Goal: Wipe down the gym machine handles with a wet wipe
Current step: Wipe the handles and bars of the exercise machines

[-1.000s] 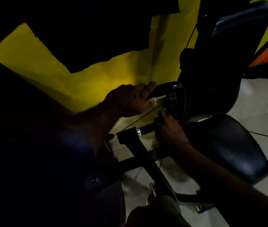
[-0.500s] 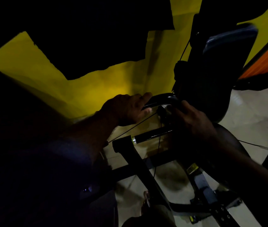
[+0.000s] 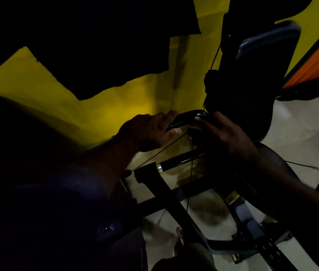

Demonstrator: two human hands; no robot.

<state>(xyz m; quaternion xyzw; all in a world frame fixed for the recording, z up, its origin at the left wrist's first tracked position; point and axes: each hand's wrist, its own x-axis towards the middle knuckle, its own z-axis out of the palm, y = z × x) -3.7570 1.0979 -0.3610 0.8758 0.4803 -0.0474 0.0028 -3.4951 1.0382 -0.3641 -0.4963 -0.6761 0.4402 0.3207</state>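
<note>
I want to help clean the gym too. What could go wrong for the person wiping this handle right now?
1. It is very dark, so no wipe can be made out; spots on the curved black handle may get missed.
2. A thin cable runs just under the left hand; fingers could snag on it.
3. The right hand reaches close to the dark machine parts, where it might get pinched.

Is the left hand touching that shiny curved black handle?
Touching. In the head view, the left hand has its fingers wrapped over the near end of the curved black handle, with no gap visible between them.
</note>
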